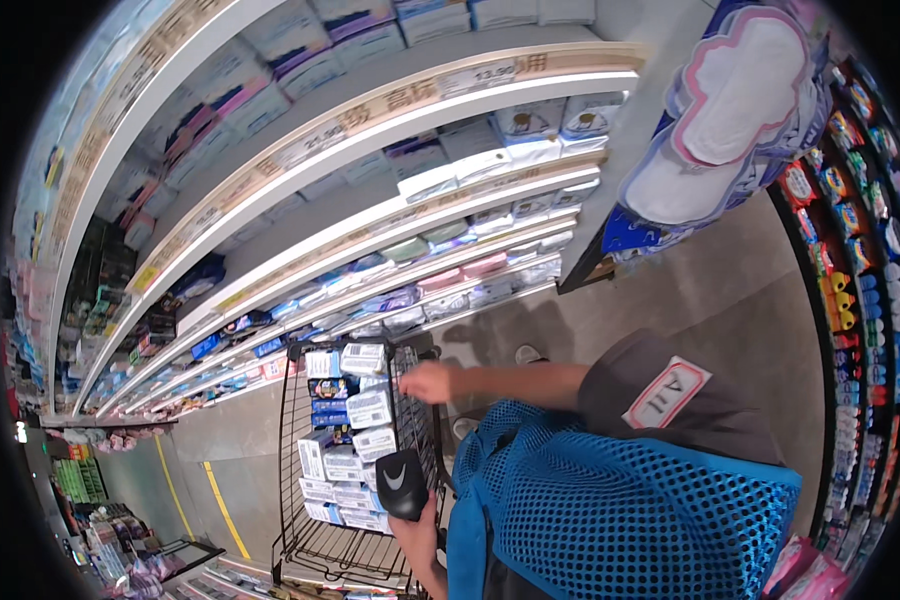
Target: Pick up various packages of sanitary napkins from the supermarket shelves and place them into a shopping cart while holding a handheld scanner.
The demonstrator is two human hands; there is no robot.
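Note:
Below me stands a wire shopping cart [295, 490], loaded with white box-like packs [370, 409] and several dark blue packs [330, 413]. My left hand [415, 528] grips a black handheld device [400, 484] with a rounded end, over the near side of the cart. My right hand [427, 382] is at the cart's near rim, beside the white packs. Its fingers look bunched and slightly blurred, and whatever they hold, if anything, cannot be made out. A blue mesh vest [610, 500] and a grey sleeve with a label cover my body.
Tall shelves [370, 120] of packaged goods run along the far side of the cart. At their right end hangs a large pad-shaped display [740, 90]. Another shelf [850, 280] with colourful packs curves along the right. Yellow lines [225, 510] mark the floor at left.

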